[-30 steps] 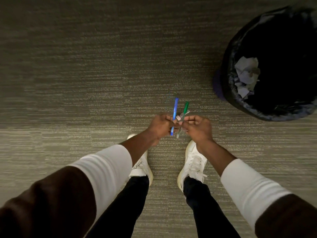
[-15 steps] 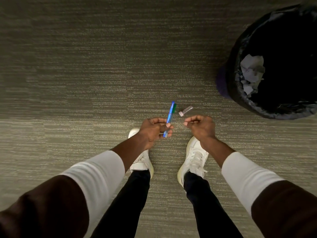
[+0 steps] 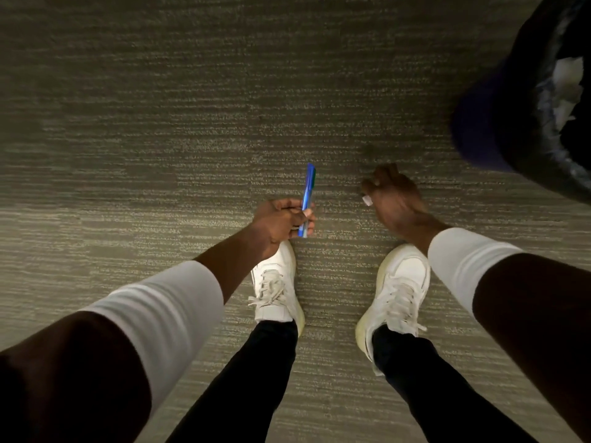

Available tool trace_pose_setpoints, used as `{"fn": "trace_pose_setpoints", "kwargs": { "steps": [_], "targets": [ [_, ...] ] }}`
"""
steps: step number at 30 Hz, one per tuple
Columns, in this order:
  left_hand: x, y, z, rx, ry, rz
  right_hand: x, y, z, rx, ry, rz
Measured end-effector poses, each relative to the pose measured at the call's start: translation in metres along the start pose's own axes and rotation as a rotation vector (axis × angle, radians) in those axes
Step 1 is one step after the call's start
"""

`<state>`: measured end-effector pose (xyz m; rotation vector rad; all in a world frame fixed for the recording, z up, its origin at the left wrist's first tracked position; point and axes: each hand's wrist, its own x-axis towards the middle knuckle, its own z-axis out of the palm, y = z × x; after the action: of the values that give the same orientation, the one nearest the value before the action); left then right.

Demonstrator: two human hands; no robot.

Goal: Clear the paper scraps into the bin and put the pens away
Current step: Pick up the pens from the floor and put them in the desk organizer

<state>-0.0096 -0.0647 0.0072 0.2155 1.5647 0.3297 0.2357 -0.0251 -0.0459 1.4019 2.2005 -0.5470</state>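
My left hand (image 3: pixel 281 223) grips two pens together, a blue pen (image 3: pixel 308 193) in front with a green pen (image 3: pixel 314 177) showing just behind its top end. They point up and away from me over the carpet. My right hand (image 3: pixel 395 199) is closed to the right of them, with a small pale object (image 3: pixel 367 200) peeking out under the fingers; what it is I cannot tell. The bin (image 3: pixel 479 123), dark with a black liner, stands at the upper right with white paper scraps (image 3: pixel 566 87) inside.
Grey striped carpet (image 3: pixel 160 123) covers the whole floor. My two white shoes (image 3: pixel 275 282) stand below the hands. The bin is cut off by the right edge of the frame.
The green pen passed from my right hand into my left, which now holds both pens. My right hand has pulled away to the right, closing on a small pale piece. The view has shifted left.
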Motion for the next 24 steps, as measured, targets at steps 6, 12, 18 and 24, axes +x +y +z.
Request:
{"fn": "trace_pose_setpoints", "kwargs": {
  "steps": [6, 12, 18, 24],
  "targets": [
    [-0.006, 0.007, -0.004, 0.016, -0.026, 0.015, -0.007, -0.007, -0.003, 0.032, -0.042, 0.023],
    [-0.059, 0.031, 0.008, 0.061, -0.033, 0.026, -0.074, -0.021, -0.045, 0.643, 0.006, 0.303],
    [-0.137, 0.061, 0.029, 0.164, -0.027, 0.105, -0.163, -0.033, -0.116, 0.946, 0.120, 0.541],
    [-0.213, 0.097, 0.043, 0.213, -0.021, 0.196, -0.228, -0.037, -0.200, 1.067, 0.160, 0.619]
  ]
}}
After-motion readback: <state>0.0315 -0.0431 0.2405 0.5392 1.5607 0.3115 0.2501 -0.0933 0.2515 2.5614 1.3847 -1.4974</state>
